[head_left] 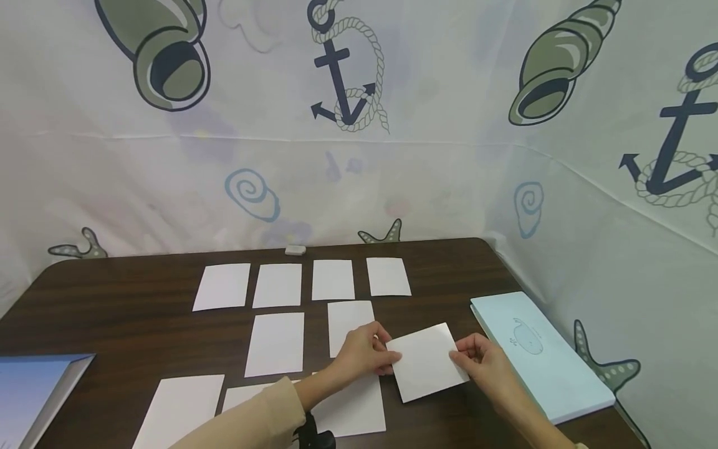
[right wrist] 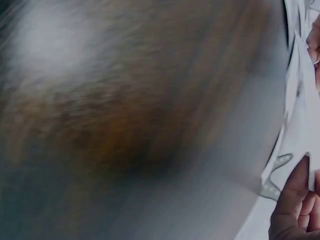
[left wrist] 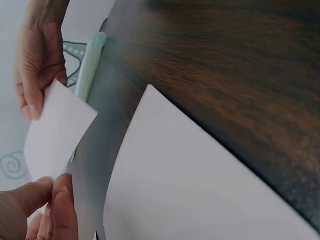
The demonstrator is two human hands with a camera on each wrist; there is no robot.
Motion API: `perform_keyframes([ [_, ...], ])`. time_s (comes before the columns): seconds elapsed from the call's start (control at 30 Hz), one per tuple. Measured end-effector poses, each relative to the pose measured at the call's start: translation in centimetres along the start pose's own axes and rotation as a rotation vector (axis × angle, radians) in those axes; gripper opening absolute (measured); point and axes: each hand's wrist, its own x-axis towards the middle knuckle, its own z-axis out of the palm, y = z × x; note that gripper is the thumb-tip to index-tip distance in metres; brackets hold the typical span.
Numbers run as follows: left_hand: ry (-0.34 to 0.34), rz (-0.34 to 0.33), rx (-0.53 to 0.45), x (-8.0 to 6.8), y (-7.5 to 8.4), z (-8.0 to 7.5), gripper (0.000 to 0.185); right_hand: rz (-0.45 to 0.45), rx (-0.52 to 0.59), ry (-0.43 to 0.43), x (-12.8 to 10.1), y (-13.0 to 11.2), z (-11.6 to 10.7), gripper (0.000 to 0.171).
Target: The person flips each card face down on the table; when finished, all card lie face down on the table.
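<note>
White sheets (head_left: 275, 343) are lying in rows on the dark table (head_left: 123, 312). The left hand (head_left: 363, 354) is pinching one edge of a white card (head_left: 427, 362) (raised off the table), the right hand (head_left: 483, 360) is pinching the opposite edge, beside a pale blue booklet (head_left: 546, 355).

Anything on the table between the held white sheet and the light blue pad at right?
Nothing: in the head view only bare dark table separates the white sheet, held by both hands, from the light blue pad.
</note>
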Motion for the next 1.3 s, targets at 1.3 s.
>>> perform_keyframes([
  [1.3,-0.029,0.150,0.588,-0.5,-0.6,1.4,0.025,-0.075,-0.330,-0.266,0.4,3.5,0.2,0.025],
])
